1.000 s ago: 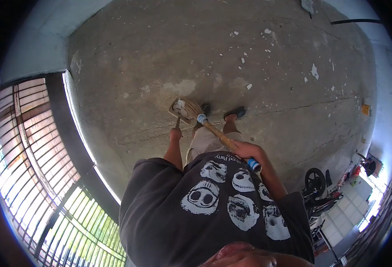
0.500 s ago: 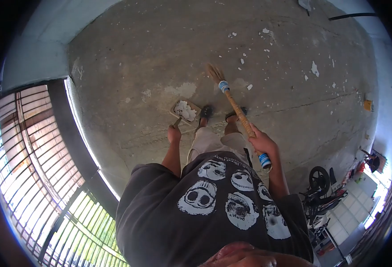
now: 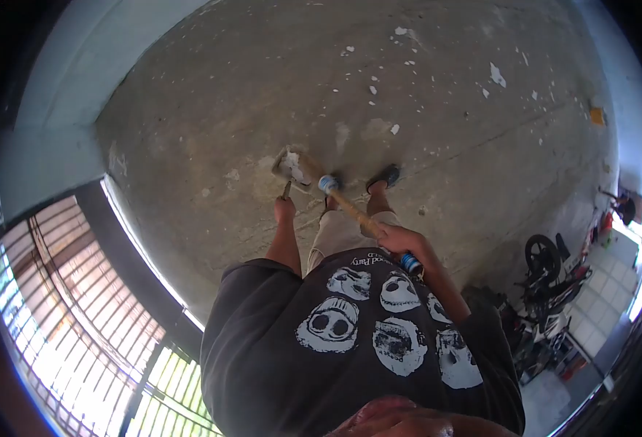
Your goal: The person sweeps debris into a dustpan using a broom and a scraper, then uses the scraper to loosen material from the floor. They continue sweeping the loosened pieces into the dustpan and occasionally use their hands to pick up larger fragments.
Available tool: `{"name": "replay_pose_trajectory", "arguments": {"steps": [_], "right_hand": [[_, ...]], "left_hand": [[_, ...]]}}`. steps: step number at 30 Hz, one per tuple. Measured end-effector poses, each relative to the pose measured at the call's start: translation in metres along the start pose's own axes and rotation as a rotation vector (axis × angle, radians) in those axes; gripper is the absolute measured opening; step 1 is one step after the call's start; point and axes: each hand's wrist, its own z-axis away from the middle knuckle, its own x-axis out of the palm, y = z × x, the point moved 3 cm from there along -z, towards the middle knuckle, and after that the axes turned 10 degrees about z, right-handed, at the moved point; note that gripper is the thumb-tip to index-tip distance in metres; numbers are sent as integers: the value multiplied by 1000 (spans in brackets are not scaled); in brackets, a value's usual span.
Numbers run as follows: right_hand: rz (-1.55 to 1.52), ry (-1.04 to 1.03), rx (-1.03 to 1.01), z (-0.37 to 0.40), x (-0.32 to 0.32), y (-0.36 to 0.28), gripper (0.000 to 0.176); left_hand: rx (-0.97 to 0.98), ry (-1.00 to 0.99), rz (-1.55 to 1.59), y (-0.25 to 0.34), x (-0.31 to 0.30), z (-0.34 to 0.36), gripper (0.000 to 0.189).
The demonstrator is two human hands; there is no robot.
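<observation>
My left hand [image 3: 284,210] is closed round the short handle of a dustpan [image 3: 280,172], low over the concrete floor. White flakes [image 3: 292,163] lie in the pan. In my right hand [image 3: 399,239] is the long handle of a broom [image 3: 351,210], which has blue and white bands near both ends. The broom's bristles reach over the right side of the dustpan and partly cover it.
White flakes [image 3: 497,75] are scattered over the concrete floor [image 3: 248,87]. A barred gate [image 3: 80,306] stands at the left, a motorcycle [image 3: 546,291] at the lower right. A yellow object [image 3: 597,116] lies by the right wall.
The broom has swung left and down, from the floor ahead of my feet to the dustpan. My right hand has moved left with it. The view has shifted slightly.
</observation>
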Motion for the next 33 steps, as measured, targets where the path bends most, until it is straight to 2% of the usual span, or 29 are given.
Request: {"name": "replay_pose_trajectory", "arguments": {"steps": [1, 3, 4, 6, 7, 9, 10, 12, 13, 15, 16, 18, 21, 25, 31, 33], "right_hand": [[-14, 12, 9, 4, 12, 11, 68], [119, 254, -156, 9, 22, 22, 68], [112, 257, -155, 17, 18, 23, 68], [-29, 245, -33, 48, 1, 24, 68], [-41, 253, -32, 70, -13, 16, 68], [-424, 195, 177, 112, -35, 12, 68], [-438, 202, 180, 118, -33, 22, 68], [-713, 343, 176, 125, -27, 51, 52], [-725, 353, 177, 121, -17, 72, 52], [-754, 325, 392, 104, 11, 119, 37], [-765, 331, 388, 103, 13, 126, 37], [-681, 553, 497, 104, 11, 142, 31], [-791, 602, 584, 99, 12, 161, 33], [-790, 623, 666, 94, 9, 188, 33], [-842, 590, 714, 80, -13, 219, 34], [-350, 613, 437, 62, -5, 231, 32]], "left_hand": [[15, -12, -7, 3, 4, -5, 37], [37, -34, -45, 8, 8, -20, 36], [41, -36, -51, -11, 18, -39, 36], [218, -111, -267, -45, 43, -79, 35], [229, -114, -276, -35, 37, -73, 35], [98, -39, -62, -3, 7, -35, 33], [109, -46, -72, 10, -2, -22, 33], [106, -28, 9, 28, -14, -3, 32], [119, -34, 2, 35, -16, 3, 32], [102, -50, 22, 46, -18, 10, 34], [113, -50, 15, 41, -14, 5, 34], [250, 3, 25, 44, -8, 2, 30], [291, -32, -75, 63, -3, 6, 31], [305, -104, -185, 114, 7, 28, 31], [291, -147, -252, 164, 71, 28, 31], [317, -165, -291, 188, 96, 36, 32]]}}
